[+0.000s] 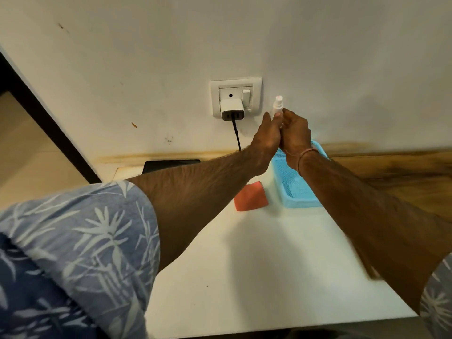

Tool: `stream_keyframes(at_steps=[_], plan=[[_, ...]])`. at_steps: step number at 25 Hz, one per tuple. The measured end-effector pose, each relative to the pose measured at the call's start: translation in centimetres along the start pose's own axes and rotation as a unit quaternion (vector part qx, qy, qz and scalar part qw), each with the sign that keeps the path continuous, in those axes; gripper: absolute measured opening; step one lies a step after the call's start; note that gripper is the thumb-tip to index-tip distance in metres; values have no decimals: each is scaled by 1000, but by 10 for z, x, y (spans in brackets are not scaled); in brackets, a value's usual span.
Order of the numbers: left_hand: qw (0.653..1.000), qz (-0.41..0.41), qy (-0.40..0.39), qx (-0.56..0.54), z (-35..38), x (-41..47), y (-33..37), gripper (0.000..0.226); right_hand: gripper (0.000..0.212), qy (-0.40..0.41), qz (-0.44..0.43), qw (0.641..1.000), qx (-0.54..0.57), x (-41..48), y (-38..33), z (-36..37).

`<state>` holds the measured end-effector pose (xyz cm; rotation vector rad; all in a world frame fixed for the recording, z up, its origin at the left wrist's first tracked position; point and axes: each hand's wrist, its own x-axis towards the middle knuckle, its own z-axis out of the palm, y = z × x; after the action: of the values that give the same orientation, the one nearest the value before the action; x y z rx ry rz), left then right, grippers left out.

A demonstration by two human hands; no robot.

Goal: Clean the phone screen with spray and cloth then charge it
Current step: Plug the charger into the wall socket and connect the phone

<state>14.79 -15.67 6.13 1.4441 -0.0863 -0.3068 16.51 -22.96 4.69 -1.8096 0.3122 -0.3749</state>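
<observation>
From the head camera, two hands meet in front of the wall, raised above the table (pixel 244 265). Between them stands one small white spray bottle (pixel 278 105), upright, its nozzle cap clear above the fingers. The left hand (pixel 265 135) has its grip closed on the bottle, with the thumb pressed against the body. The right hand (pixel 294 135) curls its fingers round the lower part from the other side, so both grips hold the same bottle.

One orange cloth (pixel 250 196) lies flat on the table, just beside one blue mesh tray (pixel 297 189), which sits under the right wrist. One dark phone (pixel 171 165) lies at the table's back edge against the wall, partly hidden by the left forearm and well apart from the cloth. One white charger (pixel 232 110) is plugged into the single socket plate (pixel 236 85), and one black cable (pixel 236 135) hangs down from it.
</observation>
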Motion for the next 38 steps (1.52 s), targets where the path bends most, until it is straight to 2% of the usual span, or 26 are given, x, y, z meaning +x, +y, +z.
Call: stream_keyframes(at_steps=[2, 4, 7, 9, 14, 18, 22, 24, 26, 27, 30, 31, 32, 34, 36, 38], plan=[[1000, -22, -7, -6, 10, 4, -1, 49, 33, 20, -3, 1000, 6, 3, 3, -9], [999, -50, -14, 5, 15, 11, -10, 52, 35, 33, 3, 999, -35, 9, 14, -18], [996, -81, -20, 17, 16, 18, -22, 56, 34, 20, 27, 999, -42, 10, 34, -21], [994, -109, -11, -14, 16, 26, -27, 58, 35, 7, 44, 999, -28, 9, 45, -21], [987, -155, -24, -36, 10, 40, -27, 51, 37, -24, 73, 997, -4, 12, 61, -21], [984, -173, -25, -39, 7, 45, -26, 68, 40, -30, 73, 996, -46, 21, 63, -22], [992, -127, -5, 7, 0, 32, -19, 69, 51, -37, 82, 993, -71, 26, 64, -30], [993, -62, 3, 102, -11, 15, -27, 61, 50, 4, 78, 995, -67, 19, 63, -37], [964, 15, -8, 267, -28, -9, -45, 45, 47, 50, 21, 993, -104, 2, 62, -42], [931, 41, -28, 362, -37, -22, -56, 37, 45, 63, -17, 989, -130, -10, 60, -43], [779, 67, -127, 610, -62, -52, -86, 28, 46, 33, -145, 971, -185, -54, 57, -39], [747, 65, -136, 648, -69, -60, -93, 32, 46, 9, -200, 959, -201, -69, 57, -36], [734, 66, -135, 662, -76, -67, -99, 40, 46, -23, -253, 941, -225, -82, 59, -33], [741, 89, -130, 652, -86, -74, -107, 54, 46, -117, -313, 895, -296, -104, 66, -25], [723, 106, -135, 669, -91, -75, -112, 54, 48, -218, -294, 853, -372, -117, 74, -14], [699, 101, -141, 694, -93, -73, -112, 44, 49, -262, -241, 839, -411, -119, 81, -2]])
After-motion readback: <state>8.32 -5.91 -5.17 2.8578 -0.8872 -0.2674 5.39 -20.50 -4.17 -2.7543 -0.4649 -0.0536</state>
